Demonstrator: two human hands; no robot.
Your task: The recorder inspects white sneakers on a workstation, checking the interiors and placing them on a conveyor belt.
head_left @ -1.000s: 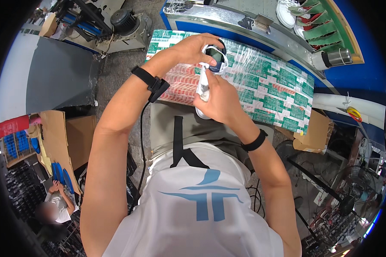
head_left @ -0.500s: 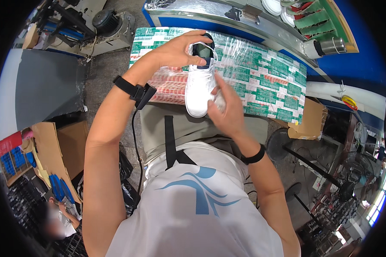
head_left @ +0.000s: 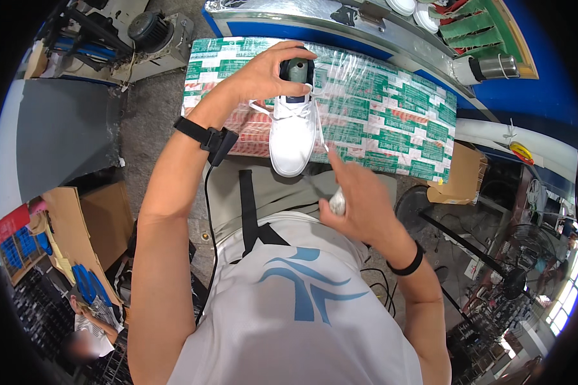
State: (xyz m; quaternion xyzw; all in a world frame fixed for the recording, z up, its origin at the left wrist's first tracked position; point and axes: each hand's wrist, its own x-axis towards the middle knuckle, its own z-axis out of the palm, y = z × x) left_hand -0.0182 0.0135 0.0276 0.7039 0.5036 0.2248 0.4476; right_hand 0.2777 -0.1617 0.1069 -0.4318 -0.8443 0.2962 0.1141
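Note:
A white sneaker [head_left: 292, 146] points its toe toward me over the near edge of the taped surface. My left hand [head_left: 262, 74] is closed around its dark collar, thumb on one side and fingers over the heel. Inside the opening shows a green, last-like form [head_left: 297, 70]. A white shoelace [head_left: 320, 127] slants down from the sneaker's right side to my right index fingertip; whether it is pinched there is unclear. My right hand [head_left: 364, 199], off the sneaker to the right, is closed on a tool with a pale, rounded handle [head_left: 338, 201]. The tool's far end is blurred.
The work surface [head_left: 392, 115] is wrapped in green, white and red printed tape. Behind it runs a metal-edged blue bench [head_left: 308, 35]. A grey panel [head_left: 70, 128] and cardboard [head_left: 103, 224] stand left. At lower left another person [head_left: 96, 327] is partly visible.
My right hand has drawn away from the sneaker, down and to the right. The lace now stretches out on the right side, and another lace end hangs left. The sneaker has shifted slightly left.

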